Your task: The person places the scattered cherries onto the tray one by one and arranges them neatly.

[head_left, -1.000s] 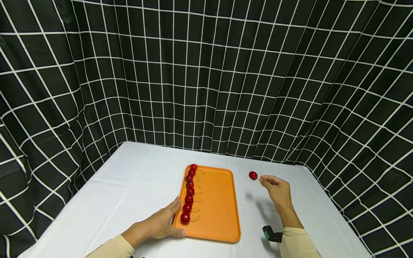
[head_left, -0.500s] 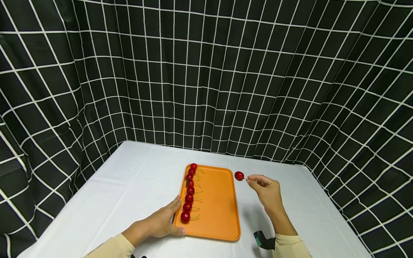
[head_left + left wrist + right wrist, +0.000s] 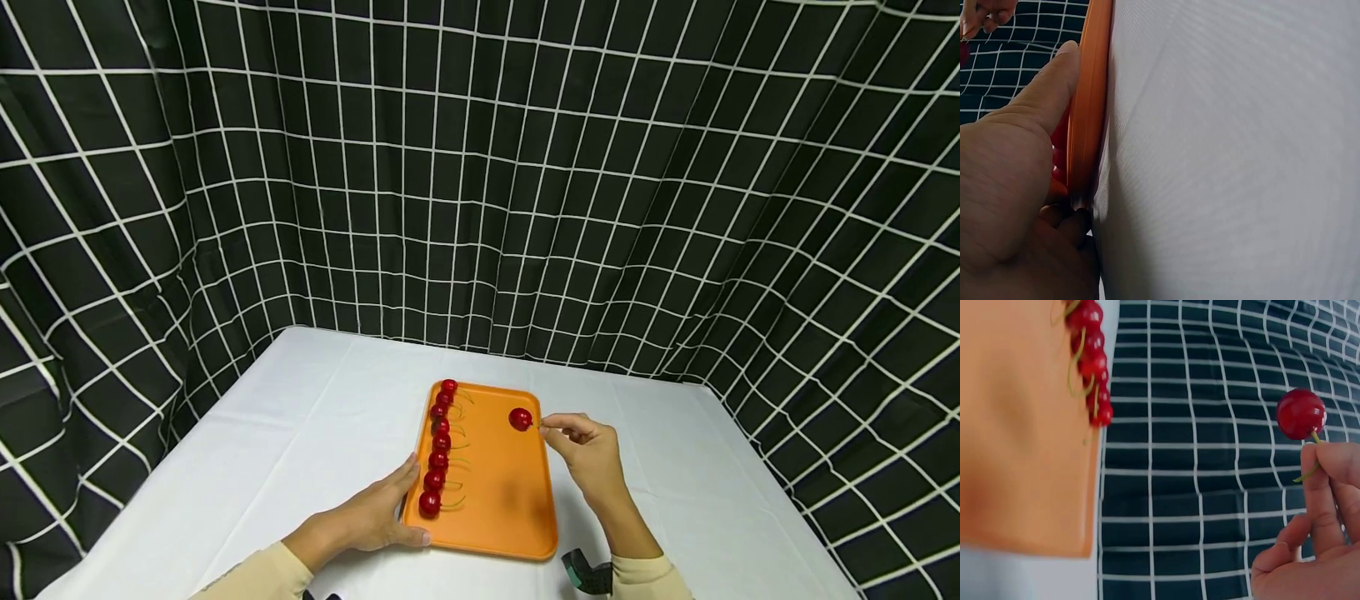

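My right hand (image 3: 588, 454) pinches a red cherry (image 3: 521, 419) by its stem between thumb and forefinger. The cherry hangs above the right far part of an orange tray (image 3: 498, 500), and the right wrist view shows the same cherry (image 3: 1301, 414) with its green stem sticking out past the fingertips. Along the tray's left side runs a row of several cherries (image 3: 441, 442), stems pointing right. My left hand (image 3: 371, 517) holds the tray's near left corner, thumb at the front rim and fingers along the left rim. In the left wrist view the thumb (image 3: 1044, 90) lies along the tray's edge.
A white cloth (image 3: 337, 400) covers the table under the tray. Black curtains with a white grid (image 3: 480, 183) enclose the back and both sides. A dark curved piece with a green patch (image 3: 585, 573) sits at my right wrist.
My right hand has moved left with the cherry, from beside the tray on the right to over it. The left hand and the row of cherries stay put.
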`<state>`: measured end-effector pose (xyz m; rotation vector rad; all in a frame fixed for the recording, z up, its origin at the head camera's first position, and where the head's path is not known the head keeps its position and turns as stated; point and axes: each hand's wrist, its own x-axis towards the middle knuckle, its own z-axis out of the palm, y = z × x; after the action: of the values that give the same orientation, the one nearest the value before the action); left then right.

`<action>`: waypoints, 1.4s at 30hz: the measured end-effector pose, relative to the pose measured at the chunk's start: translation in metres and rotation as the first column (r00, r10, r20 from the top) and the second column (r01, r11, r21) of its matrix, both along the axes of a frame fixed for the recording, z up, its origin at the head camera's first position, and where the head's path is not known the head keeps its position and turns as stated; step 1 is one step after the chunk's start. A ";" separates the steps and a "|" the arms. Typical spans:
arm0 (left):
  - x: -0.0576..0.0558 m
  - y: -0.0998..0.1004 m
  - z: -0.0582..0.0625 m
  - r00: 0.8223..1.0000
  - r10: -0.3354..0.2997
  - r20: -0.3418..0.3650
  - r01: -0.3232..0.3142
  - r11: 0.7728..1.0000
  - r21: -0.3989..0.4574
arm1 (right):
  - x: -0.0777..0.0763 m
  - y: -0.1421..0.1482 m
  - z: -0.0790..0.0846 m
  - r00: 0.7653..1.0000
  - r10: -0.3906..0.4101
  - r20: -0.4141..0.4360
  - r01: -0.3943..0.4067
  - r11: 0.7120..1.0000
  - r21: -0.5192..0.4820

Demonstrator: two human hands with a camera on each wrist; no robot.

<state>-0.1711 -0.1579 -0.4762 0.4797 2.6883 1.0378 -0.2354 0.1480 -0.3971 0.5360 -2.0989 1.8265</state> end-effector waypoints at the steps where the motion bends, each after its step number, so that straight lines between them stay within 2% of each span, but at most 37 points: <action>1: 0.000 0.000 0.000 1.000 0.001 0.000 -0.001 1.000 0.001 | 0.001 -0.004 -0.001 1.000 0.016 -0.009 -0.016 1.000 0.001; 5: 0.000 0.001 -0.001 1.000 -0.002 0.004 0.002 1.000 0.015 | 0.008 -0.016 -0.006 0.997 0.077 -0.027 -0.077 0.997 -0.013; 10: 0.000 0.000 -0.003 1.000 0.002 0.004 -0.002 1.000 0.014 | 0.017 -0.030 -0.012 0.993 0.114 -0.039 -0.114 0.993 0.009; 21: 0.001 0.000 -0.004 1.000 0.003 -0.014 -0.003 1.000 0.010 | 0.030 -0.058 -0.030 0.987 0.159 0.012 -0.159 0.978 0.137; 27: 0.001 0.000 -0.001 1.000 -0.001 -0.020 0.001 1.000 0.004 | 0.036 -0.068 -0.038 0.980 0.196 0.047 -0.201 0.953 0.225; 33: 0.002 -0.001 0.000 1.000 -0.008 -0.021 0.008 1.000 0.004 | 0.043 -0.075 -0.048 0.966 0.237 0.098 -0.255 0.933 0.255; 36: 0.001 -0.001 0.000 1.000 -0.007 -0.018 0.007 1.000 0.004 | 0.047 -0.078 -0.046 0.968 0.234 0.088 -0.250 0.927 0.280; 39: 0.001 -0.001 0.000 1.000 -0.003 -0.017 0.003 1.000 0.001 | 0.056 -0.081 -0.034 0.969 0.236 0.077 -0.249 0.917 0.311; 42: 0.001 -0.001 0.000 1.000 -0.002 -0.019 0.002 1.000 0.005 | 0.055 -0.080 -0.038 0.961 0.270 0.065 -0.275 0.895 0.351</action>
<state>-0.1701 -0.1584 -0.4759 0.4961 2.7018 1.0446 -0.1800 0.0683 -0.4354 0.9533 -2.4893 1.5814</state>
